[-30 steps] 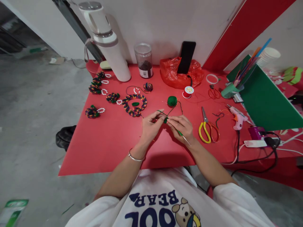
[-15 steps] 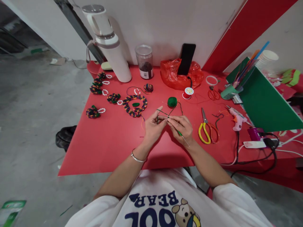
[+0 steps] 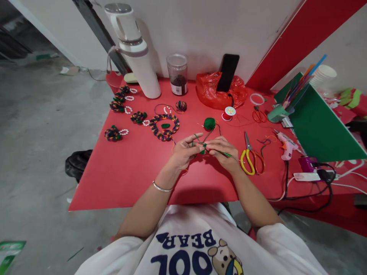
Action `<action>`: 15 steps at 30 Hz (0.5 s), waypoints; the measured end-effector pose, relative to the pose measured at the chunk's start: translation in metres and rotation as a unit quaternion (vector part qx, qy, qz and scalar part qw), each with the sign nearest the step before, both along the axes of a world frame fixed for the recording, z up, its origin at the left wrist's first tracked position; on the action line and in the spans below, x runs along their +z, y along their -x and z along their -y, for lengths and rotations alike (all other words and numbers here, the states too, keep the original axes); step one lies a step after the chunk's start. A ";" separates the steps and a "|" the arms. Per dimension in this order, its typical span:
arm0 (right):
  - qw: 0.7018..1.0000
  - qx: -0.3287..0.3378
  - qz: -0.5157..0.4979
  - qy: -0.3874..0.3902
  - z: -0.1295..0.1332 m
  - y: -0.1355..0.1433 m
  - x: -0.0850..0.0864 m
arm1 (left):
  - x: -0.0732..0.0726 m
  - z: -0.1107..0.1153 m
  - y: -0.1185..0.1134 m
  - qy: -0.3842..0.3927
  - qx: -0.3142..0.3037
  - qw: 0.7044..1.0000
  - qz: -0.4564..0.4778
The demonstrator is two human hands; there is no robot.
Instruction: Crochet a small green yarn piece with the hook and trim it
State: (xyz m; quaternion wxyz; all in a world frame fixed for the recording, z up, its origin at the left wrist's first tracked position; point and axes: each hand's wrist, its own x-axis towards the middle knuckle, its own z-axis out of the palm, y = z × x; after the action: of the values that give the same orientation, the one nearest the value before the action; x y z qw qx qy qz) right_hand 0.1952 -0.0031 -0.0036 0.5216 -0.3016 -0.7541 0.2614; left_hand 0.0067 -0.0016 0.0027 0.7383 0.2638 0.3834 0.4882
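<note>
My left hand (image 3: 183, 152) pinches a small green crochet piece (image 3: 203, 149) between thumb and fingers, with green yarn looped over its raised index finger. Closed around a crochet hook (image 3: 226, 154) with a green grip, my right hand (image 3: 225, 147) meets the left at the piece. The hook's tip is hidden at the stitches. Just beyond the hands lies a green yarn ball (image 3: 209, 123), its strand running toward them. To the left rests a multicoloured crocheted strip (image 3: 153, 131) curved into a ring, around a small green leaf-like piece (image 3: 165, 126).
Several crocheted flowers with bead loops (image 3: 113, 133) line the left side. A white flask (image 3: 143, 72), a jar (image 3: 177, 74) and a phone (image 3: 228, 72) on a red bag stand behind. Rightward are yellow-handled scissors (image 3: 247, 162), a pink glue gun (image 3: 286, 145) and a power strip (image 3: 308, 176).
My right hand has turned so the hook lies flatter, pointing more to the right. The left fingers have shifted, and more of the green piece shows between the hands.
</note>
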 end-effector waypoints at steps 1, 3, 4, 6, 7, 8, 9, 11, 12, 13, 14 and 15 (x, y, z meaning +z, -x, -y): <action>1.000 0.003 0.005 0.006 0.000 -0.001 0.001 | 0.000 0.000 0.000 -0.005 0.000 1.000 -0.005; 1.000 0.003 0.013 0.013 -0.001 -0.003 0.002 | 0.001 -0.001 0.000 -0.009 0.002 1.000 -0.010; 1.000 0.004 0.015 0.015 -0.001 -0.004 0.002 | 0.002 -0.001 0.000 -0.009 0.003 1.000 -0.011; 1.000 0.005 0.018 0.015 -0.001 -0.006 0.002 | 0.003 -0.001 0.001 -0.008 0.003 1.000 -0.012; 1.000 0.006 0.020 0.015 -0.001 -0.007 0.002 | 0.004 -0.001 0.001 -0.008 0.002 1.000 -0.013; 1.000 0.007 0.023 0.016 -0.002 -0.008 0.002 | 0.005 -0.001 0.002 -0.009 0.000 1.000 -0.016; 1.000 0.009 0.026 0.015 -0.002 -0.010 0.002 | 0.005 -0.001 0.003 -0.010 -0.003 1.000 -0.018; 0.999 0.017 0.030 0.014 -0.003 -0.012 0.003 | 0.006 -0.001 0.005 -0.012 -0.008 1.000 -0.023; 0.999 0.022 0.032 0.013 -0.003 -0.013 0.004 | 0.007 -0.001 0.006 -0.013 -0.009 1.000 -0.027; 0.999 0.027 0.035 0.013 -0.004 -0.014 0.005 | 0.007 -0.001 0.007 -0.015 -0.011 0.999 -0.031; 0.999 0.030 0.039 0.015 -0.004 -0.015 0.006 | 0.007 -0.001 0.008 -0.016 -0.013 0.999 -0.035; 0.998 0.031 0.043 0.018 -0.004 -0.016 0.007 | 0.007 -0.001 0.009 -0.018 -0.015 0.999 -0.039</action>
State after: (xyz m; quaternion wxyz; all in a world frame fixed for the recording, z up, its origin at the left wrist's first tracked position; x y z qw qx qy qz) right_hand 0.2113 0.0011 0.0038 0.4748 -0.2981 -0.7802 0.2775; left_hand -0.0022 -0.0001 0.0098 0.7252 0.3017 0.3987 0.4734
